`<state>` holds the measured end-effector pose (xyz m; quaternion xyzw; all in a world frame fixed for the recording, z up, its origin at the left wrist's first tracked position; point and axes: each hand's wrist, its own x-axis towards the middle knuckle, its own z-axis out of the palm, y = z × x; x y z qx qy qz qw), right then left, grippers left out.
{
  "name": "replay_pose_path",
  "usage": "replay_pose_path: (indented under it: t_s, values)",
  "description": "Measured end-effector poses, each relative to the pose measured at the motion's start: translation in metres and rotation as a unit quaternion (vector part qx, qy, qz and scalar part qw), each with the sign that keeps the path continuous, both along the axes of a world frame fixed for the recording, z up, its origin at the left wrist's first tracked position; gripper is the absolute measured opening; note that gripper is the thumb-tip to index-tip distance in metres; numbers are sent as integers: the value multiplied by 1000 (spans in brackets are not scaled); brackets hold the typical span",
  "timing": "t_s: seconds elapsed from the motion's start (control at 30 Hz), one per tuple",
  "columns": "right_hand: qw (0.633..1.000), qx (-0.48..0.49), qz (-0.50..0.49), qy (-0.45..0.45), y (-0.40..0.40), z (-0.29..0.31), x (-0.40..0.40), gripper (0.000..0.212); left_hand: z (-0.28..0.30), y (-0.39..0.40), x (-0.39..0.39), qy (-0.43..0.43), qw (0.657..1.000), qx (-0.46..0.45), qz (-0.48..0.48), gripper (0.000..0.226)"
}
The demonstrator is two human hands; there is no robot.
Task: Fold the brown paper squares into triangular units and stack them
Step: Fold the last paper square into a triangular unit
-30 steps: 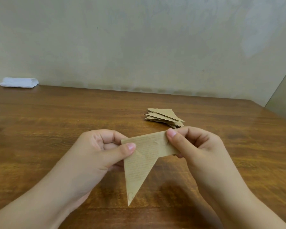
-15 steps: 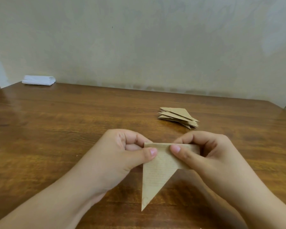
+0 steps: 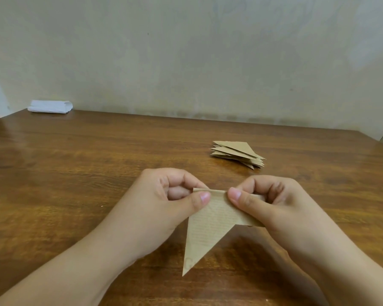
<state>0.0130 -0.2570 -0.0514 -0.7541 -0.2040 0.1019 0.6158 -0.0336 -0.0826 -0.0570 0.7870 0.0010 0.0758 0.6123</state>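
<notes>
Top edge of the paper piece (image 3: pixel 210 226) went from tilted to level, left hand (image 3: pixel 164 206) and right hand (image 3: pixel 274 206) both pinching it above the table (image 3: pixel 75 173) near the stack (image 3: pixel 237 153), so probably creasing the fold next.

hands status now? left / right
Left hand: pinching the folded brown paper at its top edge.
Right hand: pinching the same paper.

Wooden counter (image 3: pixel 80 173), plain beige wall (image 3: pixel 186 62) behind. White folded cloth (image 3: pixel 50 106) at far-left corner of counter, by wall.
</notes>
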Motion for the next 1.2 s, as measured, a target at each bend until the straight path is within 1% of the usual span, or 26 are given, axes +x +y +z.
replay_pose_path:
  t_s: [0.03,0.1,0.17,0.2,0.23,0.27,0.3,0.33,0.37,0.43,0.47,0.5,0.57,0.63,0.67,0.77,0.83,0.9,0.93,1.0,1.1,1.2]
  values:
    - [1000,-13,-4,-10,0,0,0,26,-1,1,1,-3,1000,-2,3,7]
    - [996,-53,-9,-66,-2,-2,1,19,-4,2,3,-12,1000,-2,7,9]
    - [983,-95,-8,-157,-4,-3,4,11,-6,3,4,-37,999,13,15,8]
    - [964,-125,-17,-236,-5,-5,7,13,-7,4,4,-61,998,25,16,5]
    - [934,-150,-33,-323,-7,-8,11,14,-7,5,4,-91,995,42,16,5]
    - [898,-168,-46,-404,-7,-10,14,9,-8,7,4,-120,990,70,13,10]
    - [867,-182,-50,-460,-8,-14,16,3,-7,9,4,-147,983,111,11,15]
    - [846,-201,-52,-491,-8,-16,17,5,-7,11,4,-170,972,165,8,16]
    - [834,-222,-41,-504,-8,-18,19,9,-7,13,4,-184,957,225,1,16]
    - [817,-270,-7,-510,-8,-22,20,3,-8,16,5,-160,930,330,-27,8]
    - [812,-300,19,-500,-7,-23,19,4,-9,17,6,-132,920,367,-46,7]
    - [809,-324,43,-488,-8,-26,20,11,-11,17,6,-104,911,393,-66,7]
    - [810,-351,86,-462,-7,-29,20,17,-14,17,7,-61,895,430,-103,9]
    - [818,-357,118,-435,-6,-31,18,11,-15,16,7,-32,879,457,-128,8]
    - [828,-357,120,-416,-6,-31,17,13,-16,17,7,-19,876,464,-131,8]
    - [862,-349,124,-346,-13,-27,13,18,-15,20,5,26,892,432,-129,14]
    - [877,-338,129,-318,-15,-24,10,17,-14,21,5,43,897,419,-133,18]
    - [886,-339,121,-293,-13,-23,10,20,-15,22,7,50,902,409,-130,14]
    - [888,-342,115,-285,-11,-25,11,21,-16,22,9,51,905,402,-126,10]
    - [885,-347,97,-295,-8,-27,13,13,-17,23,11,55,912,387,-122,3]
    - [889,-342,80,-293,-6,-30,12,5,-18,25,12,62,919,368,-124,4]
    - [885,-343,76,-306,0,-34,8,6,-21,25,13,68,922,358,-129,6]
